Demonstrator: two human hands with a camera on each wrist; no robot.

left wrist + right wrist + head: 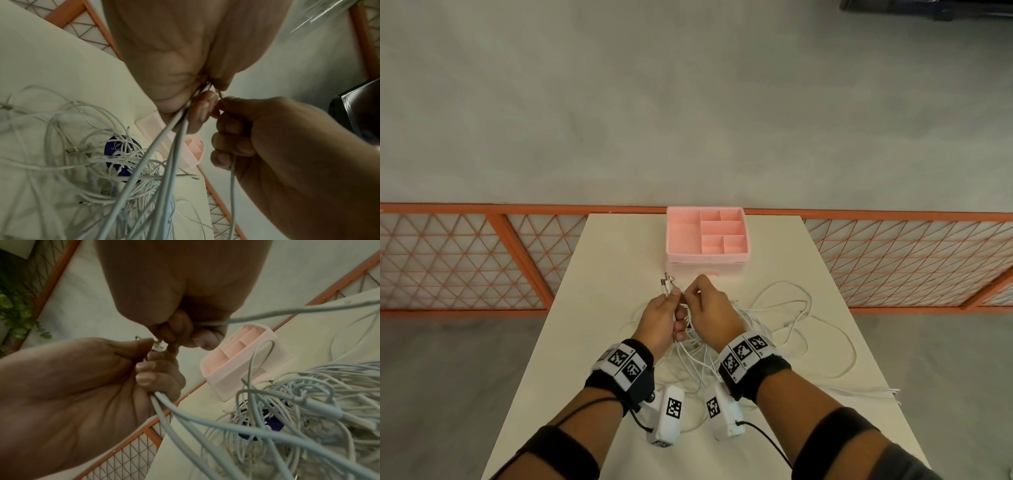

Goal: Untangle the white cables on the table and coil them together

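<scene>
A tangle of thin white cables [767,318] spreads over the middle and right of the white table [599,260]. My left hand [661,317] grips a bunch of cable ends, and their metal plugs [667,283] stick up above my fist. From that fist several cables [164,146] hang down to the heap [298,402]. My right hand [710,305] is close beside the left and pinches one white cable [267,314] near the plugs. Both hands are raised above the pile.
A pink compartment organiser [707,236] stands at the table's far edge, just beyond my hands. A round dark blue object [121,155] lies under the cable heap. An orange mesh fence [465,253] runs behind the table. One cable hangs over the right table edge [893,390].
</scene>
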